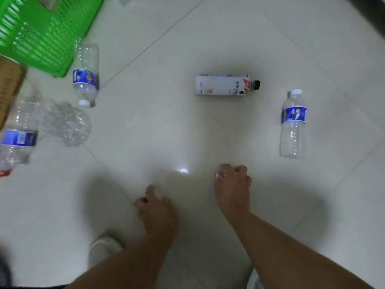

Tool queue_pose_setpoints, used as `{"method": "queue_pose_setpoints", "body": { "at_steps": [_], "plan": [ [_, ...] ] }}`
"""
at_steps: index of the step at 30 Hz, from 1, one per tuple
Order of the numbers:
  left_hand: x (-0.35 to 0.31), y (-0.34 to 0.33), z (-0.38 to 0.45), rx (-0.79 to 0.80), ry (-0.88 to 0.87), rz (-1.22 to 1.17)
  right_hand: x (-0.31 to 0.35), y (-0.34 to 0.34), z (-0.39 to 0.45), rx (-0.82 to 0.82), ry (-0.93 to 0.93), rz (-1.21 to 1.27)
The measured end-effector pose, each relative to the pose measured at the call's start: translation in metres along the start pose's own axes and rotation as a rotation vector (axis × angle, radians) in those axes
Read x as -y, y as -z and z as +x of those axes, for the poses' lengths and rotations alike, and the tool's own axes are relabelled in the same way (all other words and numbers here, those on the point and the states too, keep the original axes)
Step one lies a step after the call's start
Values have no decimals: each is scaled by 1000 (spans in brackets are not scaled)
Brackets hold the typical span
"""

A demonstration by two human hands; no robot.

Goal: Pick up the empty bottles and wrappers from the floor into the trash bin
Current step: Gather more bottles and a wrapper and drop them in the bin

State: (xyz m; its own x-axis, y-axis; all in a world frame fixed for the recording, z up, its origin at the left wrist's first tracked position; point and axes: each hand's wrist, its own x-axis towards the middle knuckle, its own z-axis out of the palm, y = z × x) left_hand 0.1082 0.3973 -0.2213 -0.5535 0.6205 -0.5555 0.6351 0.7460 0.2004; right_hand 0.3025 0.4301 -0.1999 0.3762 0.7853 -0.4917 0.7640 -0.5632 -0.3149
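Observation:
Several empty bottles lie on the pale tiled floor. A white-labelled bottle with a black cap [223, 86] lies on its side in the middle. A clear blue-labelled bottle [292, 124] lies at the right, another [85, 80] by the green basket [41, 32], and a third [18, 132] at the left edge. Crumpled clear plastic [66, 124] sits between those two. My right hand [233, 184] is low over the floor, fingers closed on a small pink wrapper [219, 175]. My left hand [156, 207] is curled beside it, blurred, with a dark reddish spot at its fingers.
A cardboard box [8, 90] stands at the left edge below the basket. A red scrap [4, 173] lies at the far left. My light shoe [104, 247] is on the floor at the lower left. Bare tiles stretch between my hands and the white-labelled bottle.

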Motion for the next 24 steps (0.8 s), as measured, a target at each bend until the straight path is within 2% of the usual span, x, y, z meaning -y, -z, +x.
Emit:
{"method": "queue_pose_setpoints", "body": {
  "at_steps": [4, 6, 8, 10, 16, 20, 24],
  "plan": [
    [-27, 4, 20, -68, -482, -65, -5, -11, 19, -8, 84, -60],
    [-56, 15, 30, -110, -645, -84, 4, -5, 29, -54, 64, 12],
    [-86, 28, 43, -176, -728, -89, 19, 7, 39, -144, 36, 75],
    [-112, 41, 58, -197, -702, -43, 30, 21, 50, -179, 9, 78],
    [-153, 100, 79, -188, -603, -36, 44, 73, 61, -67, -17, 217],
    [-149, 175, 56, -182, -497, -21, 72, 125, 29, 36, 32, 202],
    [-145, 273, 9, -188, -430, -50, 116, 204, -26, 151, 39, 220]
  ]
}}
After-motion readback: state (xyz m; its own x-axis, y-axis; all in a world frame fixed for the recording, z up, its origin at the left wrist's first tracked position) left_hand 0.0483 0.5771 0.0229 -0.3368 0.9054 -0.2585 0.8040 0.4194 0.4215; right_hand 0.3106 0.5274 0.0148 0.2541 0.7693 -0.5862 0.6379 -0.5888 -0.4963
